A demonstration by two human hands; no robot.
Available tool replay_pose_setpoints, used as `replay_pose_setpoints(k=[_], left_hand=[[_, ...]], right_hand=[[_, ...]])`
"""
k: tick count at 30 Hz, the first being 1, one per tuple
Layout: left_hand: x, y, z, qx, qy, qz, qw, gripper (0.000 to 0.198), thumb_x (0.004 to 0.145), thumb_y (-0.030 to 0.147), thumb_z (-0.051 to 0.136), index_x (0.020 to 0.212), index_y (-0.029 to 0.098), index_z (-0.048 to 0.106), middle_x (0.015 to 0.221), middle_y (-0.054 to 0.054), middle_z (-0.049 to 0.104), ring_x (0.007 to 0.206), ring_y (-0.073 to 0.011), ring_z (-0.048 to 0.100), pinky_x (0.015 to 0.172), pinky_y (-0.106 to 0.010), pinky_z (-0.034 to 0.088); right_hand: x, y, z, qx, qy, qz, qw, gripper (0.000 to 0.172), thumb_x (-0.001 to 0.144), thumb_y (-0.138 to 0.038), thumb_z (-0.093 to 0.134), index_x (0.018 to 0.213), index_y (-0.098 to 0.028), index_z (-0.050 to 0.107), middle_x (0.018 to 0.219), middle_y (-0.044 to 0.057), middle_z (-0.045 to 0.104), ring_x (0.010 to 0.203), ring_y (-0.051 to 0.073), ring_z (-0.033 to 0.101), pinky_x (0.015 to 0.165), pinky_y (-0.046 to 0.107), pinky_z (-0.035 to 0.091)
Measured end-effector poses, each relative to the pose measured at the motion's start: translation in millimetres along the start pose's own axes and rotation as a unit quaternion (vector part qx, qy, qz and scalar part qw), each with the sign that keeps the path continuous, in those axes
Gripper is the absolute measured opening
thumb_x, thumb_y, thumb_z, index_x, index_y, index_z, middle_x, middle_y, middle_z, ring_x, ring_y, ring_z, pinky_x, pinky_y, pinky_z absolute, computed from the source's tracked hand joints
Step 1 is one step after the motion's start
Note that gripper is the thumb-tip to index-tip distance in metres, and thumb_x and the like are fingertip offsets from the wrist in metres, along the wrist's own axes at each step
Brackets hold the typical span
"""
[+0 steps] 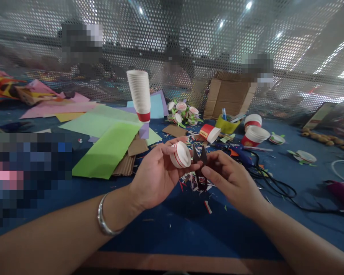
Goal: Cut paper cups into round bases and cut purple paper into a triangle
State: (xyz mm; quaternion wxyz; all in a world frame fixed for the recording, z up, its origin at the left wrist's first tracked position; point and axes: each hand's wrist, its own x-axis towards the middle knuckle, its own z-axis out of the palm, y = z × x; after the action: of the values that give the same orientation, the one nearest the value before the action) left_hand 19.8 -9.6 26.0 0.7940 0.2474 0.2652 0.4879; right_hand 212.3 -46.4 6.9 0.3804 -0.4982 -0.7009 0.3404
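Note:
My left hand (160,172) is closed around the cut-off base of a paper cup (181,155), white with thin red lines, its round face turned to the right. A silver bangle (103,217) circles that wrist. My right hand (232,179) grips a pair of dark scissors (200,154), whose blades point away from me and are spread in a V just right of the cup base. Part of the handles is hidden by my fingers. Beneath both hands lie many paper scraps (208,207) in red, white and green.
A tall stack of paper cups (139,93) rises behind green paper sheets (109,151). Small paper turtles (181,110) are piled farther back. At right are a cut red cup (210,133), a yellow holder (227,124), white-red cups (255,135) and a black cable (281,191).

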Motion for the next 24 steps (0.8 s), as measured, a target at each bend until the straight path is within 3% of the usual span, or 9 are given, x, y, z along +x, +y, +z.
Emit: replay_pose_setpoints(k=[2, 5, 11, 16, 19, 24], left_hand=[[0, 0, -0.6, 0.002, -0.018, -0.005, 1.0, 0.033, 0.082, 0.017, 0.053, 0.114, 0.013, 0.062, 0.09, -0.009, 0.07, 0.082, -0.0206, 0.069, 0.077, -0.035, 0.063], [-1, -3, -2.1, 0.011, -0.044, -0.006, 0.999, 0.036, 0.08, 0.017, 0.057, 0.116, 0.012, 0.06, 0.092, -0.01, 0.071, 0.083, -0.0202, 0.069, 0.076, -0.034, 0.063], [-2, -5, -5.0, 0.046, -0.082, -0.006, 0.996, 0.04, 0.081, 0.016, 0.059, 0.121, 0.015, 0.055, 0.095, -0.008, 0.071, 0.086, -0.0187, 0.069, 0.082, -0.035, 0.061], [-1, -3, -13.1, 0.143, -0.11, 0.027, 0.983, 0.042, 0.086, 0.019, 0.062, 0.127, 0.02, 0.051, 0.106, -0.007, 0.069, 0.091, -0.0199, 0.068, 0.082, -0.036, 0.059], [2, 0, -19.9, 0.244, -0.119, 0.067, 0.96, 0.044, 0.088, 0.021, 0.066, 0.13, 0.021, 0.05, 0.11, -0.005, 0.065, 0.094, -0.0182, 0.067, 0.082, -0.032, 0.056], [6, 7, -28.0, 0.405, -0.137, 0.119, 0.896, 0.041, 0.093, 0.028, 0.065, 0.13, 0.02, 0.049, 0.11, -0.005, 0.063, 0.095, -0.0166, 0.062, 0.085, -0.033, 0.053]], right_hand=[[1, 1, 5, 0.088, -0.026, 0.016, 0.996, 0.028, 0.1, -0.049, 0.057, 0.111, -0.023, 0.056, 0.093, 0.003, 0.069, 0.081, 0.017, 0.066, 0.071, 0.029, 0.054], [1, 3, 12, 0.177, -0.041, 0.058, 0.982, 0.033, 0.101, -0.054, 0.054, 0.113, -0.023, 0.052, 0.08, -0.002, 0.064, 0.063, 0.012, 0.059, 0.056, 0.024, 0.048], [-3, 3, 16, 0.228, -0.008, 0.091, 0.969, 0.036, 0.099, -0.059, 0.055, 0.107, -0.024, 0.055, 0.072, -0.007, 0.045, 0.059, 0.007, 0.041, 0.049, 0.017, 0.031], [-7, 6, 12, 0.22, -0.007, 0.09, 0.971, 0.036, 0.099, -0.058, 0.055, 0.11, -0.024, 0.061, 0.068, -0.007, 0.041, 0.056, 0.007, 0.033, 0.047, 0.019, 0.024], [-9, 9, 9, 0.219, -0.001, 0.096, 0.971, 0.037, 0.099, -0.059, 0.056, 0.101, -0.022, 0.061, 0.064, -0.007, 0.037, 0.054, 0.008, 0.029, 0.046, 0.02, 0.022], [-11, 8, 4, 0.198, -0.028, 0.097, 0.975, 0.038, 0.098, -0.058, 0.057, 0.091, -0.02, 0.058, 0.063, -0.008, 0.03, 0.053, 0.007, 0.023, 0.045, 0.021, 0.019]])
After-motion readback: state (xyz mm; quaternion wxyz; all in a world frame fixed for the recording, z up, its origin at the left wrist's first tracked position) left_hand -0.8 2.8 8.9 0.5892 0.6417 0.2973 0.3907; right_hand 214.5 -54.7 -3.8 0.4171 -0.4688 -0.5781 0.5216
